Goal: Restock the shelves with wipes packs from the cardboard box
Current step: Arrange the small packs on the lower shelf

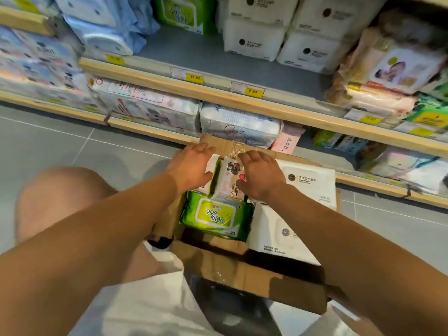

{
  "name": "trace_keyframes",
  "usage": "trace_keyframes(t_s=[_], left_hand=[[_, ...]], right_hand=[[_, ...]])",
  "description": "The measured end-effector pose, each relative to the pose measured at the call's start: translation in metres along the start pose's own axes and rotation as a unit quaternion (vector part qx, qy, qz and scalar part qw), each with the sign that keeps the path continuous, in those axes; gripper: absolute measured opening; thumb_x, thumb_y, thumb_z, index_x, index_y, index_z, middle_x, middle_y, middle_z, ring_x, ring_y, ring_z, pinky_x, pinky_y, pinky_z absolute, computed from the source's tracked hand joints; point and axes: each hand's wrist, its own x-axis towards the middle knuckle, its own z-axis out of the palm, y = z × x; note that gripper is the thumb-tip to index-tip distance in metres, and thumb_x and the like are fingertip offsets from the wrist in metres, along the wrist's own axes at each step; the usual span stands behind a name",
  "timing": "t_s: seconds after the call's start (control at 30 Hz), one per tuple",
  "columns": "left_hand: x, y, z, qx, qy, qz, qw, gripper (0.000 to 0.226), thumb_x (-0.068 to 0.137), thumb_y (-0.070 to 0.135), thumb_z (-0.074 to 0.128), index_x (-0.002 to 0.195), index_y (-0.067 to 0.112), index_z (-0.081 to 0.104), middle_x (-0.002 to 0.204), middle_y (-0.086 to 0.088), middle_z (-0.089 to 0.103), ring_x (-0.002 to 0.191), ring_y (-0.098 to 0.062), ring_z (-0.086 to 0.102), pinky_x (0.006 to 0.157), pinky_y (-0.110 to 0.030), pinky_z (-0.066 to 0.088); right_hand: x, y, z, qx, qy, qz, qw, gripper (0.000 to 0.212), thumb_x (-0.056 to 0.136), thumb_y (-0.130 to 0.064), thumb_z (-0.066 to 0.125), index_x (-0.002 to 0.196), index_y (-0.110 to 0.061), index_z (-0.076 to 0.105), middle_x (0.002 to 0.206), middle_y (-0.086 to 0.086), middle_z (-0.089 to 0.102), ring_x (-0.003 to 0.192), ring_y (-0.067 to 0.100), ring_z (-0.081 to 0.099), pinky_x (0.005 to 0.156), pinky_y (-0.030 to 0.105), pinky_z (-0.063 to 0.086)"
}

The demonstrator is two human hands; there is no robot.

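An open cardboard box [242, 270] stands on the floor in front of me, holding wipes packs. At its far end a pink and white pack [229, 177] stands upright between my two hands. My left hand [191, 166] lies spread over a white pack [213, 163] to its left, fingers straight, thumb by the pack's near side. My right hand [260, 175] reaches in from the right, fingers relaxed, thumb touching the pink pack's edge. A green pack [215, 215] lies nearer me, with white packs [274, 231] to its right.
Wooden-edged shelves [218, 93] with yellow price tags run across the back, stocked with white, blue, green and pink packs. A grey bare patch [184, 52] shows on the upper shelf. My bare knee [60, 197] is at the left, above grey floor tiles.
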Motion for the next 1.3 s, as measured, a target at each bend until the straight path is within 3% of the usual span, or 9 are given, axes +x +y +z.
trace_keyframes(t_s=[0.17, 0.3, 0.47, 0.63, 0.7, 0.83, 0.93, 1.07, 1.3], left_hand=[[0.031, -0.018, 0.031, 0.018, -0.072, -0.008, 0.997, 0.087, 0.077, 0.031, 0.068, 0.150, 0.020, 0.022, 0.156, -0.007, 0.024, 0.139, -0.031, 0.027, 0.109, -0.046, 0.034], [0.041, -0.021, 0.050, 0.028, -0.070, -0.018, 0.997, 0.088, 0.079, 0.030, 0.068, 0.151, 0.022, 0.018, 0.155, -0.001, 0.025, 0.142, -0.028, 0.021, 0.111, -0.047, 0.028], [0.041, -0.008, 0.044, 0.065, -0.008, -0.025, 0.998, 0.081, 0.073, 0.031, 0.074, 0.143, 0.020, 0.034, 0.137, -0.003, 0.046, 0.128, -0.026, 0.038, 0.108, -0.039, 0.031], [0.030, -0.004, 0.023, 0.003, -0.014, -0.041, 0.999, 0.045, 0.078, 0.008, 0.064, 0.122, 0.014, 0.056, 0.119, -0.008, 0.051, 0.109, -0.030, 0.051, 0.088, -0.041, 0.048], [0.025, -0.002, 0.011, -0.033, -0.017, -0.045, 0.998, 0.034, 0.080, 0.003, 0.057, 0.111, 0.016, 0.062, 0.112, -0.008, 0.057, 0.102, -0.030, 0.056, 0.081, -0.040, 0.050], [0.012, 0.013, -0.017, -0.078, 0.049, -0.049, 0.995, 0.029, 0.080, 0.008, 0.056, 0.101, 0.024, 0.066, 0.102, -0.007, 0.067, 0.095, -0.030, 0.059, 0.075, -0.039, 0.050], [0.003, 0.034, -0.039, -0.093, 0.113, -0.013, 0.989, 0.023, 0.079, 0.007, 0.064, 0.099, 0.017, 0.068, 0.097, -0.011, 0.068, 0.092, -0.033, 0.061, 0.072, -0.035, 0.046], [0.003, 0.075, -0.070, -0.114, 0.159, 0.001, 0.981, 0.019, 0.079, 0.007, 0.064, 0.096, 0.016, 0.068, 0.092, -0.009, 0.068, 0.088, -0.030, 0.061, 0.067, -0.033, 0.042], [0.022, 0.135, -0.096, -0.164, 0.205, 0.037, 0.964, 0.017, 0.083, 0.014, 0.068, 0.099, 0.018, 0.070, 0.094, 0.000, 0.070, 0.088, -0.021, 0.061, 0.076, -0.033, 0.049]], right_hand=[[0.038, -0.002, 0.020, -0.017, -0.066, 0.005, 0.998, 0.076, 0.085, -0.041, 0.061, 0.148, -0.019, 0.027, 0.148, 0.005, 0.036, 0.137, 0.030, 0.033, 0.115, 0.044, 0.024], [0.051, -0.005, 0.039, -0.073, -0.082, 0.028, 0.994, 0.085, 0.083, -0.044, 0.065, 0.149, -0.014, 0.022, 0.147, 0.007, 0.037, 0.134, 0.033, 0.036, 0.111, 0.046, 0.027], [0.049, -0.008, 0.043, -0.083, -0.014, 0.021, 0.996, 0.073, 0.080, -0.038, 0.071, 0.137, -0.012, 0.034, 0.137, 0.009, 0.043, 0.128, 0.033, 0.039, 0.111, 0.044, 0.025], [0.034, 0.000, 0.028, 0.026, 0.039, 0.027, 0.999, 0.039, 0.090, -0.016, 0.059, 0.127, -0.011, 0.050, 0.124, 0.011, 0.050, 0.118, 0.034, 0.046, 0.087, 0.038, 0.043], [0.025, 0.005, 0.018, 0.059, 0.061, 0.027, 0.996, 0.033, 0.090, -0.011, 0.057, 0.123, -0.012, 0.054, 0.118, 0.011, 0.056, 0.113, 0.034, 0.051, 0.074, 0.034, 0.040], [0.004, 0.021, -0.007, 0.115, 0.144, 0.035, 0.982, 0.021, 0.086, -0.011, 0.059, 0.106, -0.014, 0.061, 0.108, 0.012, 0.064, 0.101, 0.035, 0.059, 0.072, 0.034, 0.046], [-0.015, 0.039, -0.028, 0.140, 0.194, 0.042, 0.970, 0.027, 0.084, -0.008, 0.056, 0.110, -0.012, 0.062, 0.109, 0.013, 0.065, 0.101, 0.037, 0.058, 0.073, 0.038, 0.051], [-0.044, 0.071, -0.057, 0.138, 0.247, 0.075, 0.956, 0.018, 0.083, -0.010, 0.056, 0.099, -0.014, 0.063, 0.100, 0.011, 0.066, 0.092, 0.036, 0.059, 0.070, 0.041, 0.053], [-0.082, 0.130, -0.083, 0.134, 0.314, 0.104, 0.934, 0.018, 0.084, -0.006, 0.054, 0.098, -0.013, 0.064, 0.096, 0.010, 0.064, 0.089, 0.034, 0.056, 0.060, 0.035, 0.042]])
